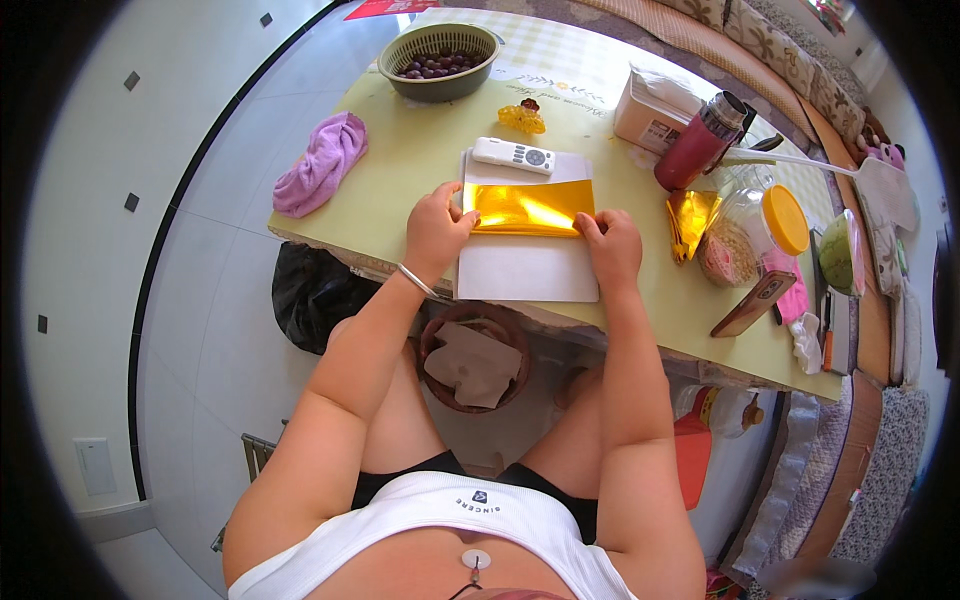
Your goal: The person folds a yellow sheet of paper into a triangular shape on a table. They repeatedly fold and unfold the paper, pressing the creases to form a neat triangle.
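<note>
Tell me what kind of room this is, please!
It looks like a living room in someone's home. There's a patterned sofa along the far right side, and a white remote control and a tissue box are on the table.

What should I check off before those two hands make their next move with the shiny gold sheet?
1. Left hand has hold of the gold foil sheet at its left end: ok.
2. Right hand has hold of its right end: ok.
3. White paper lies beneath the foil: ok.
4. White paper is free of other things: not ok, the white remote control lies across its far end.
5. Colander of grapes stands apart from both hands: ok.
6. Foil is free of creases: cannot tell, glare hides part of its surface.
</note>
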